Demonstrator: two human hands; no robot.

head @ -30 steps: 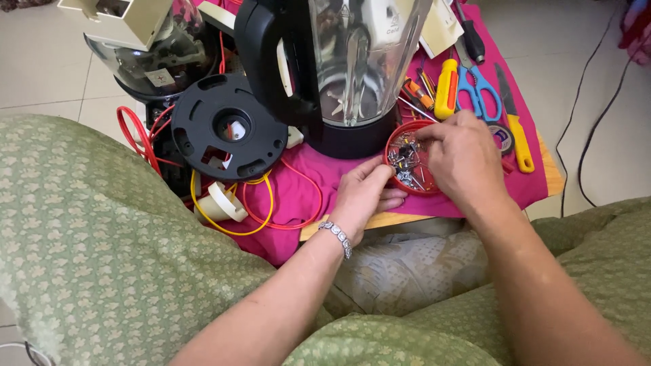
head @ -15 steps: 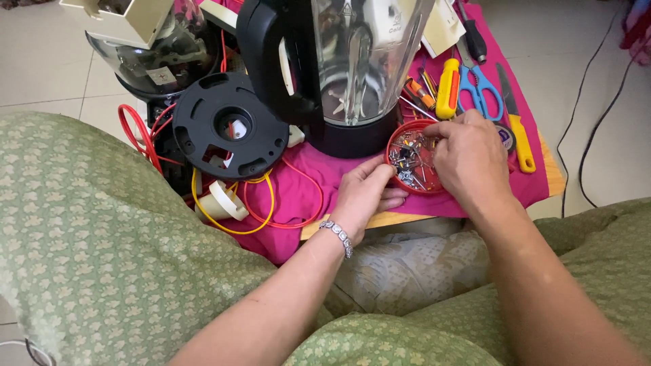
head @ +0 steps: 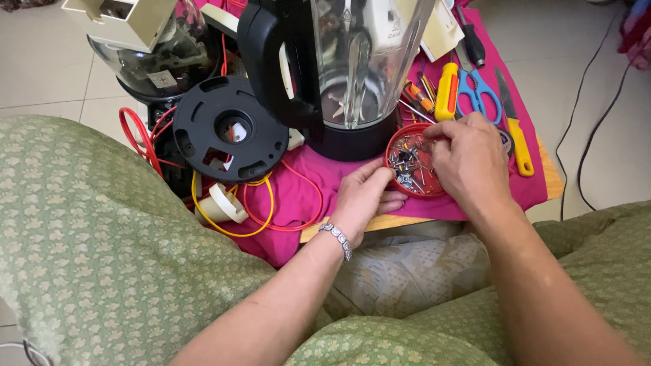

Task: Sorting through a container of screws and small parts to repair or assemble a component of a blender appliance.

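Note:
A small round red dish (head: pixel 409 192) full of screws and small metal parts lies on a pink cloth (head: pixel 319 186). My left hand (head: pixel 365 196) rests at the dish's left rim, fingertips touching it. My right hand (head: pixel 469 161) hovers over the dish's right side, its fingers curled down among the screws; whether they pinch one is hidden. Just behind the dish stands a blender jar (head: pixel 352 68) with a black handle and base.
A black round base plate (head: pixel 229 129) with red and yellow wires lies to the left. Blue-handled scissors (head: pixel 475 91), yellow-handled screwdrivers (head: pixel 447 91) and a knife (head: pixel 515 129) lie behind my right hand. A motor housing (head: pixel 149 54) sits at the back left.
My right hand has shifted slightly over the dish, fingers working among the screws. My left hand stays at the dish's rim.

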